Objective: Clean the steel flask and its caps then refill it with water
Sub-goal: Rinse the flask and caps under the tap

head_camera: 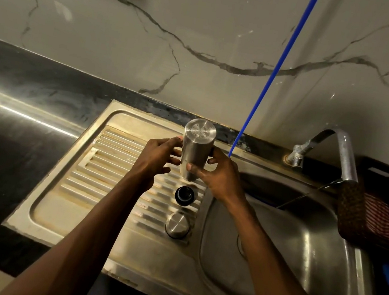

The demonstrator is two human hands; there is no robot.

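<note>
The steel flask stands upside down on the ribbed drainboard, its flat base facing up. My left hand touches its left side with the fingers spread on the wall. My right hand wraps the right side, thumb across the front. In front of the flask lies a black inner cap. Nearer to me sits the steel outer cap, dome up. The flask's mouth is hidden against the drainboard.
The sink basin is to the right, with a steel tap curving over it. A brown patterned cloth hangs on the basin's right rim. A blue tube runs down the marble wall. Black countertop lies to the left.
</note>
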